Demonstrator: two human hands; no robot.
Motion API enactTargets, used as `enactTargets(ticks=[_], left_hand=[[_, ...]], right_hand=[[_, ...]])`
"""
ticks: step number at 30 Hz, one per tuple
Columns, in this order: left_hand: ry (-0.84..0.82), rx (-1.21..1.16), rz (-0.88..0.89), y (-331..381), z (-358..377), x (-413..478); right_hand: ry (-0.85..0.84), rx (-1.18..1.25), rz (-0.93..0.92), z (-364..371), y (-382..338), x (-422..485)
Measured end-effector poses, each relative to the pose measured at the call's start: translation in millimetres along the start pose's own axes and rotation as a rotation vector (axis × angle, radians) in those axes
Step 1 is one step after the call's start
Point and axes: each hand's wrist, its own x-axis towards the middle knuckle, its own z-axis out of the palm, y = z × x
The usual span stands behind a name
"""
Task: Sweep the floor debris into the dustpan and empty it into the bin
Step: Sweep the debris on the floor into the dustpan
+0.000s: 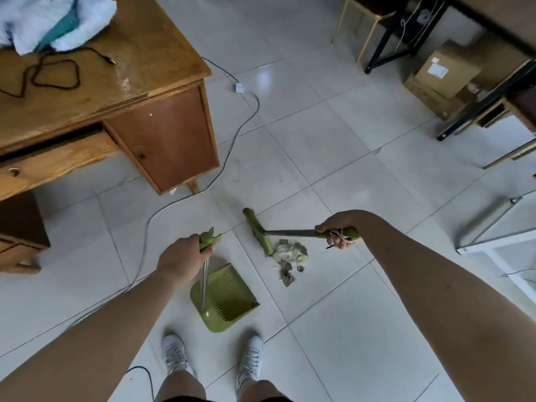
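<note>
Two bare forearms extend forward and down from the lower corners of the view, above a pair of white shoes (251,358) planted on the tiled floor (333,140). The left hand (182,256) is clamped around the green top grip of the upright dustpan handle (204,282), fingers curled round it. The green dustpan (229,297) rests on the floor just ahead of the shoes, with its open mouth facing up and to the right. The right hand (339,230) grips the green end of the broom handle (290,233), where a pale cord is looped. The handle runs leftward to the green broom head (258,230), which lies on the floor at a slant. The debris (290,256), a crumpled pale wad with smaller scraps below it, sits on the floor touching the lower end of the broom head and just to the right of the dustpan mouth, outside the pan. At upper left stands a wooden counter (130,68) carrying a pale cloth (52,18) and a dark cord. A black cable (243,123) trails across the floor beside it. A cardboard box (446,71) sits at upper right.
</note>
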Motion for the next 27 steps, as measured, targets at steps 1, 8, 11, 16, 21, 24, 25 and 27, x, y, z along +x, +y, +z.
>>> enactTargets(ticks=[1,8,11,16,21,24,25,27], left_hand=[[-0.005,-0.015,0.007,6.4,0.4,-0.1],[-0.149,-0.112,0.067,60.8,17.0,-9.5],[-0.134,-0.043,0.149,76.7,27.3,-13.1],[-0.047,0.092,0.255,71.7,44.5,-14.3],[-0.055,0.079,0.216,64.3,51.1,-17.8],[-0.074,0.064,0.23,63.3,53.8,-20.7],[-0.079,0.071,0.237,63.4,54.2,-20.9],[-0.085,0.097,0.253,63.1,55.6,-21.5]], right_hand=[[0.022,0.002,-0.008,-2.2,4.2,-3.8],[0.319,-0.291,-0.06,8.2,30.4,-2.6],[0.417,-0.336,-0.055,17.1,51.7,21.7],[0.562,-0.424,-0.011,36.7,94.3,68.6],[0.441,-0.386,0.079,63.6,127.6,83.4],[0.438,-0.347,0.077,81.0,144.5,77.8],[0.431,-0.331,0.077,86.6,149.6,75.4],[0.43,-0.328,0.07,98.1,156.1,68.3]])
